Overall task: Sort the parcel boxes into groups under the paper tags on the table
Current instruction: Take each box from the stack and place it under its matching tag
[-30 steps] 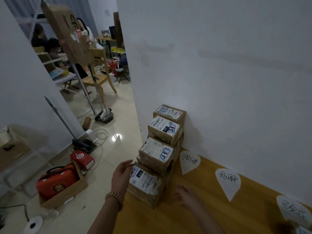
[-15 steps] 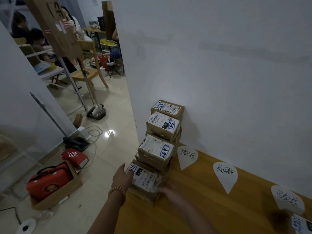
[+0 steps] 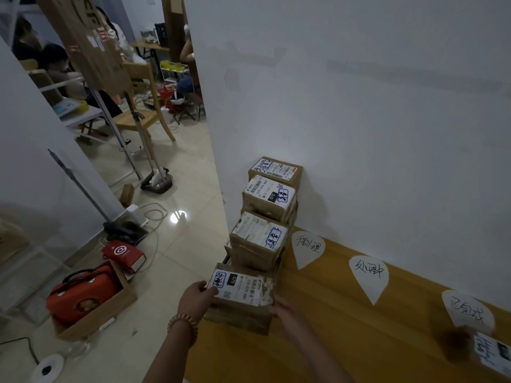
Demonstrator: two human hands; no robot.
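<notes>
Several brown parcel boxes with white labels stand in stepped stacks at the left end of the wooden table (image 3: 345, 341), against the white wall. My left hand (image 3: 197, 298) grips the left side of the nearest parcel box (image 3: 239, 295). On that box's right side my right hand (image 3: 284, 310) presses against it. Behind it rise the middle box (image 3: 258, 239), a higher box (image 3: 269, 196) and the rear box (image 3: 275, 168). Three white paper tags lie along the wall: the first tag (image 3: 307, 248), the second tag (image 3: 369, 276) and the third tag (image 3: 467, 313).
Another labelled box (image 3: 492, 352) sits at the table's right edge below the third tag. On the floor to the left are a cardboard tray with an orange bag (image 3: 83, 297), a red book (image 3: 124, 254), cables and stands. People sit at desks in the far room.
Both hands have closed in on the nearest box: the left now grips its left side, the right has come up against its right side. The view has shifted slightly.
</notes>
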